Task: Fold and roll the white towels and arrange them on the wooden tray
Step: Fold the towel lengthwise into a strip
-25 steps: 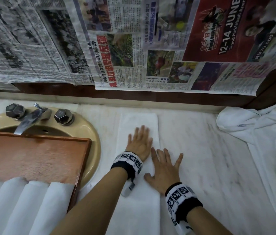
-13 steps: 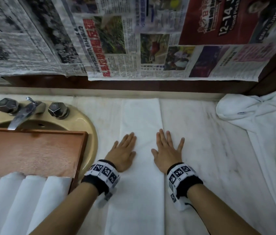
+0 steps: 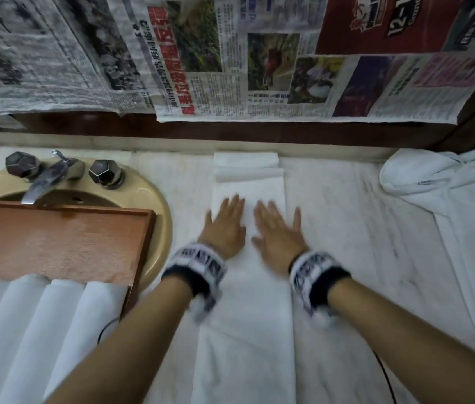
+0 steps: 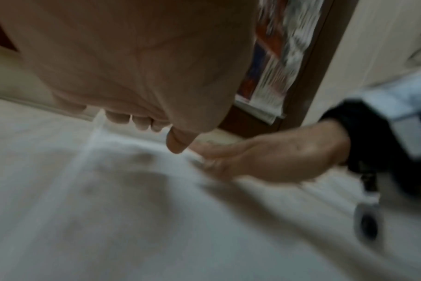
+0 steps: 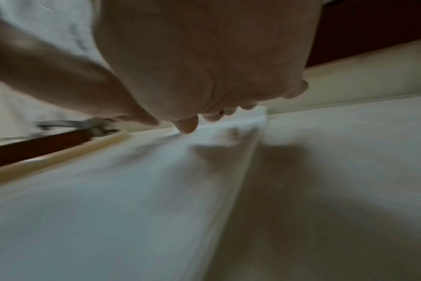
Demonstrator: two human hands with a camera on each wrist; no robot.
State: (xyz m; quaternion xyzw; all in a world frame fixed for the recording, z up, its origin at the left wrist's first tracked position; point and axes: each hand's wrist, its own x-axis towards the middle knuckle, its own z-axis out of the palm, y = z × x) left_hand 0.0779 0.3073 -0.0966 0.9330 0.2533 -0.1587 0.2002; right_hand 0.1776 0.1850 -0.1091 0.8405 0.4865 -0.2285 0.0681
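A white towel [image 3: 248, 330], folded into a long narrow strip, lies on the marble counter and runs away from me toward the wall. My left hand [image 3: 226, 225] and right hand [image 3: 277, 231] lie flat on it side by side, fingers straight, blurred by motion. The wrist views show each palm over the towel [image 4: 108, 199] [image 5: 123, 199] with straight fingers. A wooden tray [image 3: 55, 240] rests across the sink at the left. Several rolled white towels [image 3: 38, 330] lie in its near end.
A beige sink [image 3: 154, 193] with a metal tap [image 3: 46, 179] sits under the tray. A heap of loose white towels [image 3: 449, 193] fills the right side of the counter. Newspaper sheets [image 3: 230, 59] hang on the wall behind.
Both hands slid back along the strip, then forward again toward the wall, now close together. The towel's far end shows a small fold across it.
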